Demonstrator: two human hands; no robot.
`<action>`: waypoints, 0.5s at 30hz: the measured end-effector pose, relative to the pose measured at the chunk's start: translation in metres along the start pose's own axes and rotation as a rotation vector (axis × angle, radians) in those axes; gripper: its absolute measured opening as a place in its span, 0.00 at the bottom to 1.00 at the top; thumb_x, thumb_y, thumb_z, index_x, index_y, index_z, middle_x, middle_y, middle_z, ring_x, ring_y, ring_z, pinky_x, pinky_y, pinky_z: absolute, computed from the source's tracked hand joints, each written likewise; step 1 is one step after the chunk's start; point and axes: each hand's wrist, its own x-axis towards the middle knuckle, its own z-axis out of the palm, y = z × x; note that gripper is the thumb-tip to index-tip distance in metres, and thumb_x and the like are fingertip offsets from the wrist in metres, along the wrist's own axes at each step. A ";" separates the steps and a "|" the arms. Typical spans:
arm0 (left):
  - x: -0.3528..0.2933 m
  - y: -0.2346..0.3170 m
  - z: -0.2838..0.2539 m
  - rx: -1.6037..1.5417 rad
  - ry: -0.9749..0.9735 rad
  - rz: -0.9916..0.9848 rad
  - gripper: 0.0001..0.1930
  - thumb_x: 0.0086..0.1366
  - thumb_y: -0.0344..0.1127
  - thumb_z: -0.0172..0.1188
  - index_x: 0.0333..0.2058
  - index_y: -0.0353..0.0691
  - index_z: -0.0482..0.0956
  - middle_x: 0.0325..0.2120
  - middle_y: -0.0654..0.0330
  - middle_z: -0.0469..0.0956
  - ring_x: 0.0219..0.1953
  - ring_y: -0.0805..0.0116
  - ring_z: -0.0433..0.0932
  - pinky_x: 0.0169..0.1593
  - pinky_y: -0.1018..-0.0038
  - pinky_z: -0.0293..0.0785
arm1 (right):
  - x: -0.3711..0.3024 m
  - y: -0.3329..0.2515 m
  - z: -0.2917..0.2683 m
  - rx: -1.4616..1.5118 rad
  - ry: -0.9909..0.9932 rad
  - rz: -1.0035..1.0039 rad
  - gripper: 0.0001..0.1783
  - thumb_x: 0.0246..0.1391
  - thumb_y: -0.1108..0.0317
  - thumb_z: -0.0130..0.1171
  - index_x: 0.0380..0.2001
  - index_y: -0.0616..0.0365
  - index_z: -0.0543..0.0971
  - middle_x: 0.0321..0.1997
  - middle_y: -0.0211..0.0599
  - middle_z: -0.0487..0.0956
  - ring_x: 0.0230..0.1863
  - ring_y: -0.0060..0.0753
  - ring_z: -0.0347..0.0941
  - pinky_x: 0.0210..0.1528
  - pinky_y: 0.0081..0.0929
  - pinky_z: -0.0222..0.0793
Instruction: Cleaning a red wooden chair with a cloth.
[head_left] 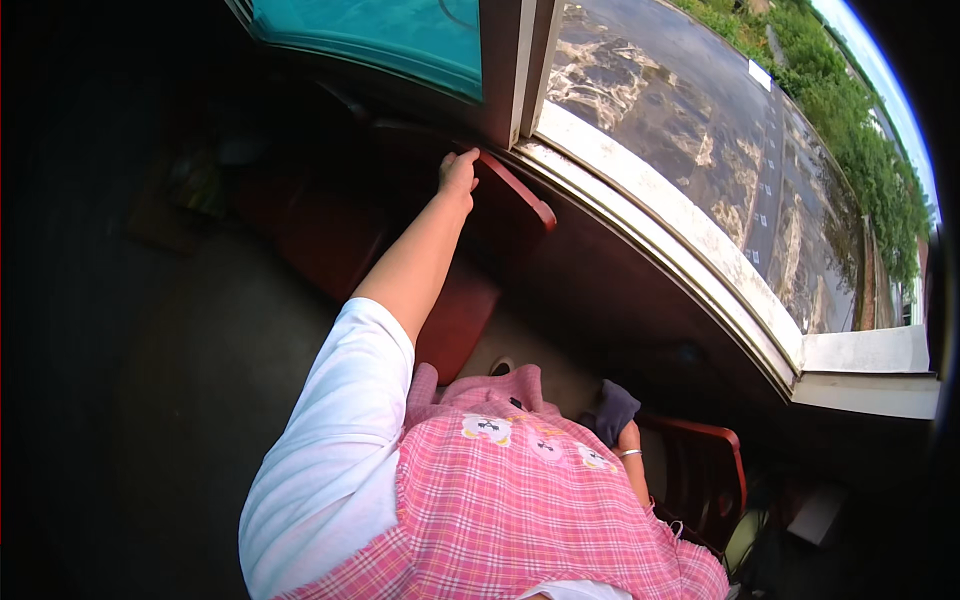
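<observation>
My left arm reaches forward, and my left hand [459, 174] is closed on the top edge of the backrest of a red-brown wooden chair [518, 188]. The chair's seat [457, 318] shows below my forearm. Down at my right side, my right hand [629, 438], with a pale bracelet at the wrist, holds a dark grey-purple cloth [616, 408]. The cloth is bunched up and hides most of the fingers.
A window opening with a white sill [690, 220] runs along the front and right, above the chair. Blue-green glass [370, 40] fills its left part. A second red-brown chair [715, 470] stands at my right. The left side lies in deep shadow.
</observation>
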 end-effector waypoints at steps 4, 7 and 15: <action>0.020 -0.009 -0.006 -0.076 -0.103 -0.115 0.34 0.55 0.49 0.59 0.57 0.46 0.57 0.54 0.60 0.61 0.55 0.63 0.60 0.52 0.62 0.57 | 0.009 0.005 -0.002 0.165 0.072 0.129 0.27 0.55 0.52 0.54 0.53 0.57 0.69 0.48 0.31 0.73 0.46 0.27 0.70 0.47 0.27 0.68; 0.011 -0.010 -0.006 -0.164 -0.151 -0.143 0.25 0.56 0.53 0.58 0.49 0.49 0.66 0.48 0.61 0.67 0.54 0.65 0.61 0.57 0.60 0.49 | 0.013 0.008 -0.007 0.235 0.153 0.216 0.26 0.55 0.51 0.54 0.49 0.61 0.72 0.44 0.34 0.77 0.42 0.29 0.74 0.43 0.28 0.71; -0.027 0.011 -0.047 -0.163 -0.178 -0.175 0.33 0.46 0.63 0.64 0.46 0.51 0.68 0.45 0.62 0.67 0.51 0.66 0.62 0.56 0.62 0.50 | 0.020 -0.023 0.007 0.184 0.182 0.200 0.26 0.56 0.52 0.52 0.48 0.62 0.73 0.44 0.37 0.77 0.43 0.32 0.75 0.44 0.30 0.72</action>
